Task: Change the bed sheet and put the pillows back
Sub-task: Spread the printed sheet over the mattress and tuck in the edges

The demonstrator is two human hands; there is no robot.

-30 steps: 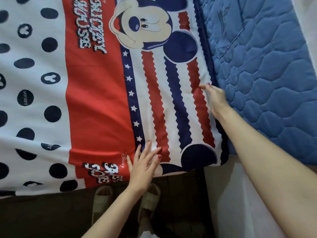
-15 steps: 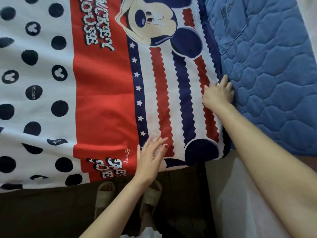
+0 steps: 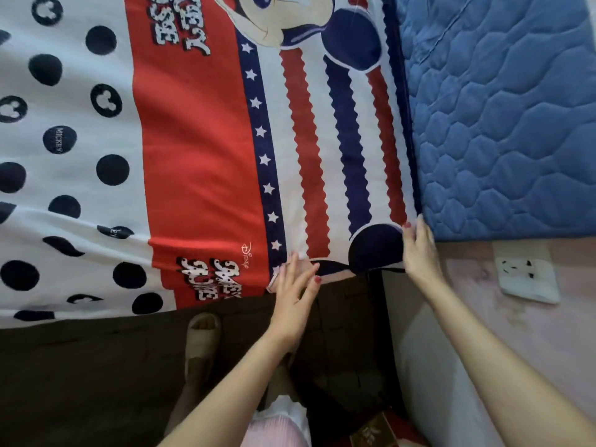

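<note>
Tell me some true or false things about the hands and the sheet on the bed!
1. The sheet has a red band and dark dots. True.
2. The right hand is at the sheet's corner, by the blue mattress. True.
3. The sheet covers the whole mattress. False: a quilted blue part lies bare on the right.
4. The left hand is holding a pillow. False: its fingers lie straight on the sheet's near edge, and no pillow shows.
5. A wall socket shows below the mattress, right of the right hand. True.
6. The person is barefoot. False: a sandal shows on a foot by the bed.
</note>
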